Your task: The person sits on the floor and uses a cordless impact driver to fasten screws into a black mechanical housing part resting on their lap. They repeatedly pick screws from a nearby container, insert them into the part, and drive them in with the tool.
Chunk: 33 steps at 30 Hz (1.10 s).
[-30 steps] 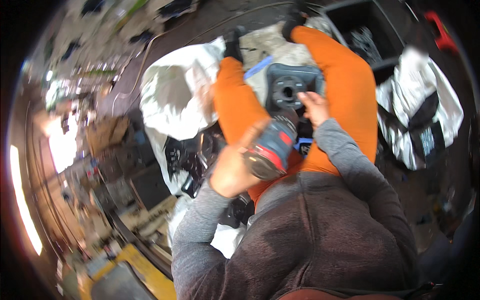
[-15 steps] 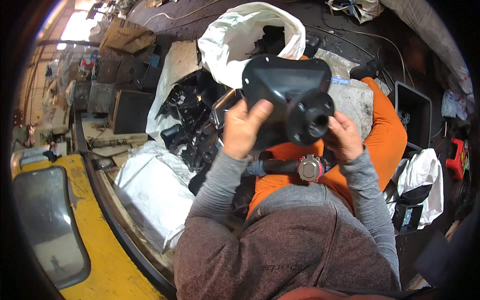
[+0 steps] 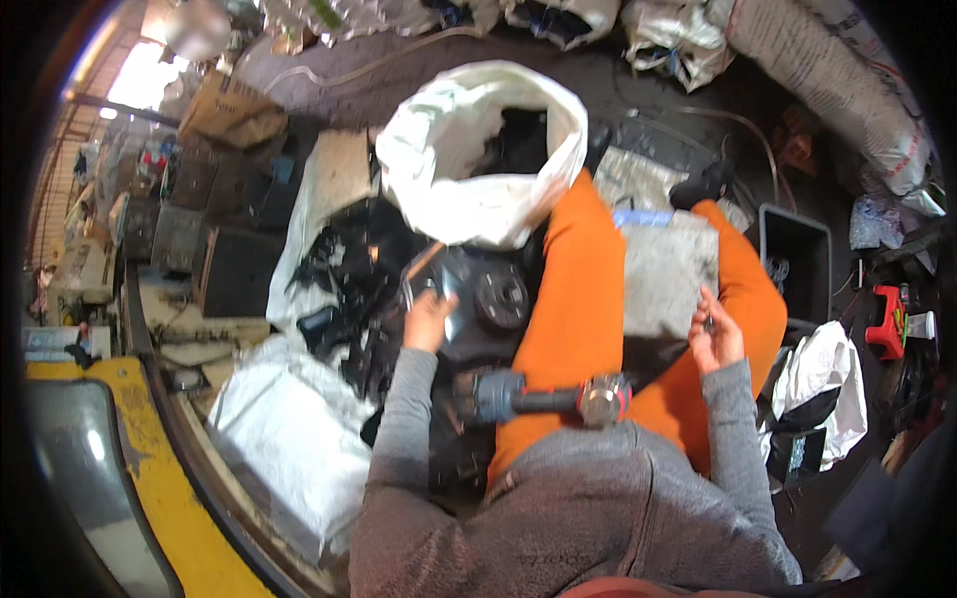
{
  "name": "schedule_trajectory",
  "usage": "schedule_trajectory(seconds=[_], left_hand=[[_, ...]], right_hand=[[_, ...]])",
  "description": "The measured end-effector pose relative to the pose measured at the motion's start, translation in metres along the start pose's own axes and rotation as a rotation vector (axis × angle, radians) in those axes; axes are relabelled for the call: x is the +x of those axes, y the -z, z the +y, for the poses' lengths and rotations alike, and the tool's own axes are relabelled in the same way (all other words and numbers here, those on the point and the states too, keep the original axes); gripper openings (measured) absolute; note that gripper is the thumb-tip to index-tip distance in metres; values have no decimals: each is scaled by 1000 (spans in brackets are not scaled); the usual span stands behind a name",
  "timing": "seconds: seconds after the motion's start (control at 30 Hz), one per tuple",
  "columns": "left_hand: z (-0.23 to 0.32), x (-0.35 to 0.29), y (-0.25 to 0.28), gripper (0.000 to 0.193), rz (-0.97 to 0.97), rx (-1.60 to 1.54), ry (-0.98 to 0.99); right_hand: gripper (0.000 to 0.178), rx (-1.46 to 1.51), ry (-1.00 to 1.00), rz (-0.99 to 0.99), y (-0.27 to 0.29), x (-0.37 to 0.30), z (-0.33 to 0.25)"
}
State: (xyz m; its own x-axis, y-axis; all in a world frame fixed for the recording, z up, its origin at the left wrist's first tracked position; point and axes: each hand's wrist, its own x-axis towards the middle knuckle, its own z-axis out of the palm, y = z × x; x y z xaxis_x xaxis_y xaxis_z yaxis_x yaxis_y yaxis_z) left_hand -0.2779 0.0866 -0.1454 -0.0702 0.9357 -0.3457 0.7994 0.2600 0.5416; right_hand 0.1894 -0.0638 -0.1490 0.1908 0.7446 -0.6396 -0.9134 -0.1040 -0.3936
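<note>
Gripping black plastic housing (image 3: pixel 478 299) w/ left hand (image 3: pixel 429 321), right hand (image 3: pixel 713 344) curled, contents unclear, hands apart.

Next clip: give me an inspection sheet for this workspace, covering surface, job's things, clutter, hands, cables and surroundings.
Surface: grey block between the knees, nothing on its top.
Job's things: black housing with a round part, held left of the orange-clad left leg; power tool lying across the lap.
Clutter: heap of black parts; open white sack holding dark pieces; white bag lower left.
Hands: left hand grips the housing's edge; right hand curled by the right knee, what it holds too small to tell.
Cables: thin cable on the floor beyond the block.
Surroundings: black bin, red stool, yellow edge.
</note>
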Motion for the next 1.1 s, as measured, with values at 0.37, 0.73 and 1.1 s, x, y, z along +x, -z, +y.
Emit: schedule_trajectory(seconds=[0.37, 0.73, 1.1], left_hand=[[189, 225, -44, 46, -171, 51, -443], [119, 372, -153, 43, 21, 206, -79], [211, 87, 69, 69, 455, -238, -258]], right_hand=[[41, 122, 137, -66, 83, -26, -69], [33, 188, 128, -91, 65, -34, -75], [21, -664, 493, 496, 119, 23, -184]])
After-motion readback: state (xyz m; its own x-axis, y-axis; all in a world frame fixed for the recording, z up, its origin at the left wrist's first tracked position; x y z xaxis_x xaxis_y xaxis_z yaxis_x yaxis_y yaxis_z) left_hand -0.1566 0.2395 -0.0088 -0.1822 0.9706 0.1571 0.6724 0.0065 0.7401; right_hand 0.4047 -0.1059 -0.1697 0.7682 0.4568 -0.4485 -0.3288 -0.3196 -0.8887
